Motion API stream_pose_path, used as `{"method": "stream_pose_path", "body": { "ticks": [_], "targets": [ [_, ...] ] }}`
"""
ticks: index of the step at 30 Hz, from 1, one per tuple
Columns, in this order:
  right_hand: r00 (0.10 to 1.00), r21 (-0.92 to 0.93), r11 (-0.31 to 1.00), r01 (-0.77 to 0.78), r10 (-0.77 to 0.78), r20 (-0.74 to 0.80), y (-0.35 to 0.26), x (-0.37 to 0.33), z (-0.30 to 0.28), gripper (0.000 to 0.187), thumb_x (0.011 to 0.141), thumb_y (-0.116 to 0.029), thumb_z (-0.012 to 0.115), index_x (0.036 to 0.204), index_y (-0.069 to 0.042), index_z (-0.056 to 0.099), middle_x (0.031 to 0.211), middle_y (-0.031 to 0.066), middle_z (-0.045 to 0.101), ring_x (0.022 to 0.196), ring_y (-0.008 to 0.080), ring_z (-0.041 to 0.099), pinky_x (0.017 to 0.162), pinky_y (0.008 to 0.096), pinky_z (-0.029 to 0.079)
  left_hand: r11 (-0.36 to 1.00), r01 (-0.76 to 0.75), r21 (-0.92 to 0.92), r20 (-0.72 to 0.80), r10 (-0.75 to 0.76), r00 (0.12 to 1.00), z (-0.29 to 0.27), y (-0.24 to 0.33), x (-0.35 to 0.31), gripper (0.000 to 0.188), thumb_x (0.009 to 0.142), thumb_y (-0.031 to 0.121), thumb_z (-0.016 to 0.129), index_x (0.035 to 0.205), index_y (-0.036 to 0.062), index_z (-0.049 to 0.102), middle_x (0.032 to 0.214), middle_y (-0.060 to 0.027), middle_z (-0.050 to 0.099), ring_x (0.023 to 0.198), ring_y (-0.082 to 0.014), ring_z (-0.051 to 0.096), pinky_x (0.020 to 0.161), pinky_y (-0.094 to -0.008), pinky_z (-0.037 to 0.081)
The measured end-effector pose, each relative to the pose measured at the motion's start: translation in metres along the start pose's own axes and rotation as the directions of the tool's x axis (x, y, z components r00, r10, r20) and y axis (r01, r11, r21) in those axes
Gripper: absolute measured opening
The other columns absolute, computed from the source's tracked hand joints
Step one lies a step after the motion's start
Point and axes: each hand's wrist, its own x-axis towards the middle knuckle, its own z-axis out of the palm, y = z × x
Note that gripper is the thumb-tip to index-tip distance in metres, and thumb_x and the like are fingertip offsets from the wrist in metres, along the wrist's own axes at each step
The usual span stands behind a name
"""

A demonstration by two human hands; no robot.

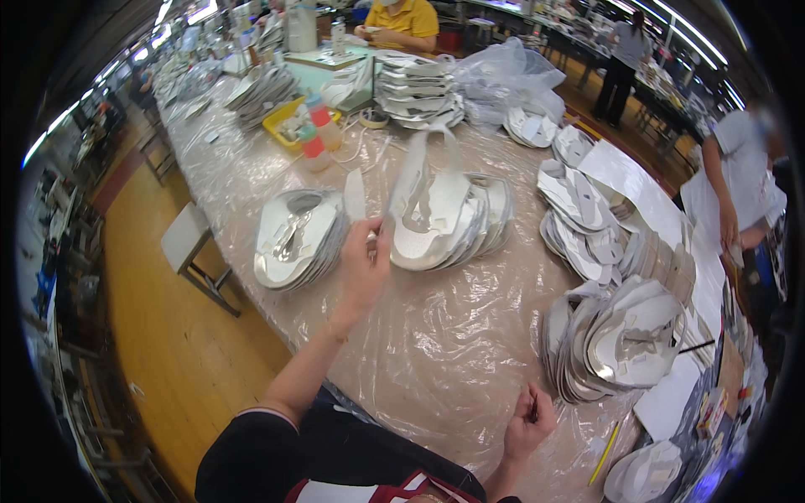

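Note:
My left hand (366, 261) is closed at the left edge of a white shoe upper (411, 189), whose far end rises in a loop above a stack of similar uppers (490, 218). A pale strip (355, 194) stands up just beyond my fingers. Left of that hand lies another stack of white uppers (295, 239). My right hand (530, 422) is low over the near right of the table, its fingers curled together; what they hold, if anything, is hidden. Close beyond it sits a large pile of uppers (633, 335).
The table (444, 335) is covered in clear plastic. More uppers (583, 201) line its right side. Bottles (314, 149) and a yellow tray (289, 121) stand farther back. A yellow pencil-like stick (604, 453) lies near right. Co-workers (407, 25) are across and at right; a stool (189, 239) stands left.

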Motion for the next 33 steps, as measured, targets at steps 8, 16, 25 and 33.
{"method": "stream_pose_path", "body": {
  "ticks": [8, 16, 25, 33],
  "targets": [
    [0.995, 0.627, 0.777, -0.064, 0.094, -0.015, -0.062, 0.039, 0.054, 0.061, 0.09, -0.004, 0.063, 0.145, 0.002, 0.035, 0.124, 0.0125, 0.057, 0.065, 0.0014, 0.043, 0.061, 0.0154, 0.04, 0.882, 0.227, -0.412, 0.347, -0.078, 0.934, 0.009, 0.055, -0.142, 0.031, 0.09, 0.001, 0.06, 0.119, -0.0013, 0.048, 0.105, -0.0087, 0.055, 0.094, -0.0127, 0.057, 0.075, -0.0297, 0.05],
    [0.935, 0.645, 0.684, -0.341, 0.319, 0.156, -0.07, 0.043, 0.05, 0.056, 0.089, -0.002, 0.064, 0.139, 0.006, 0.042, 0.106, 0.0056, 0.055, 0.094, 0.0091, 0.051, 0.082, 0.0229, 0.04, 0.462, 0.839, -0.287, 0.931, -0.07, 0.358, 0.007, 0.011, -0.069, 0.059, 0.097, 0.03, 0.052, 0.143, -0.0022, 0.032, 0.133, -0.0167, 0.049, 0.119, -0.0274, 0.054, 0.097, -0.0374, 0.05],
    [0.894, 0.619, 0.647, -0.445, 0.358, 0.268, -0.083, 0.041, 0.067, 0.058, 0.09, -0.006, 0.066, 0.142, 0.002, 0.041, 0.091, 0.001, 0.06, 0.082, 0.0035, 0.056, 0.07, 0.0169, 0.044, 0.87, 0.487, -0.075, 0.918, -0.13, 0.374, 0.016, 0.01, -0.032, 0.037, 0.089, 0.017, 0.067, 0.12, 0.0058, 0.051, 0.11, -0.0077, 0.059, 0.092, -0.0173, 0.062, 0.078, -0.0329, 0.055],
    [0.997, -0.16, 0.987, 0.0, -0.013, -0.079, -0.078, 0.043, 0.041, 0.041, 0.087, -0.021, 0.068, 0.124, -0.005, 0.06, 0.088, 0.0061, 0.063, 0.077, 0.02, 0.059, 0.077, 0.0329, 0.04, 0.685, 0.729, 0.002, 0.824, -0.414, 0.387, 0.025, 0.037, -0.026, 0.015, 0.083, 0.006, 0.072, 0.087, 0.002, 0.058, 0.073, -0.0067, 0.063, 0.06, -0.0163, 0.066, 0.05, -0.0259, 0.054]
  ]
}}
